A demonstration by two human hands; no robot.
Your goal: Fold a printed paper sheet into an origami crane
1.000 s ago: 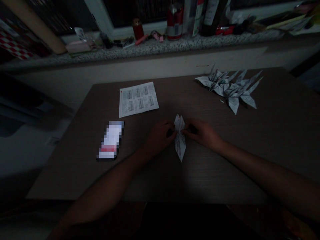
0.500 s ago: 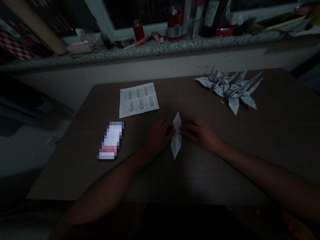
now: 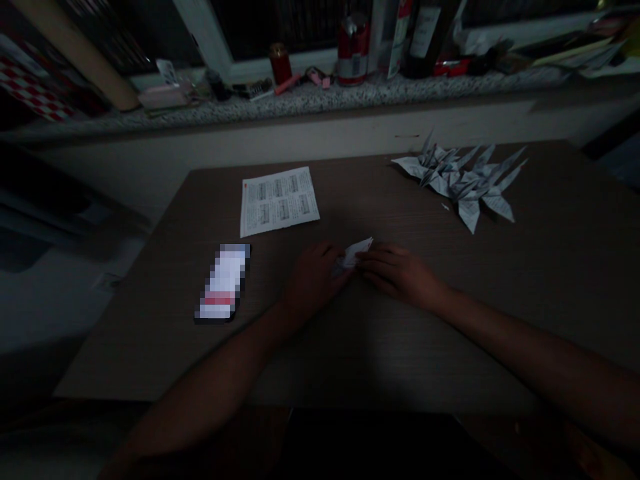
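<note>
A small piece of folded printed paper (image 3: 356, 251) is between my two hands, just above or on the brown table (image 3: 350, 353). My left hand (image 3: 313, 273) grips its left side, the thumb stretched along the near edge. From the right, my right hand (image 3: 400, 270) pinches the paper with thumb and fingers. One pointed end sticks up toward the far right; the fingers cover part of the rest. Beyond my right hand lie several folded paper cranes (image 3: 465, 180), bunched together with their points sticking up.
A flat printed sheet (image 3: 280, 201) lies on the table left of centre. Nearer to me is a phone (image 3: 223, 283) with its screen lit and blurred. Along the back, a stone windowsill (image 3: 300, 103) carries a red can (image 3: 353, 50), a jar (image 3: 281, 63) and a dark bottle (image 3: 423, 40).
The folded paper stood as a long upright diamond; now it looks shorter, turned and tilted toward the right. Both hands have closed in around it. The view has shifted slightly.
</note>
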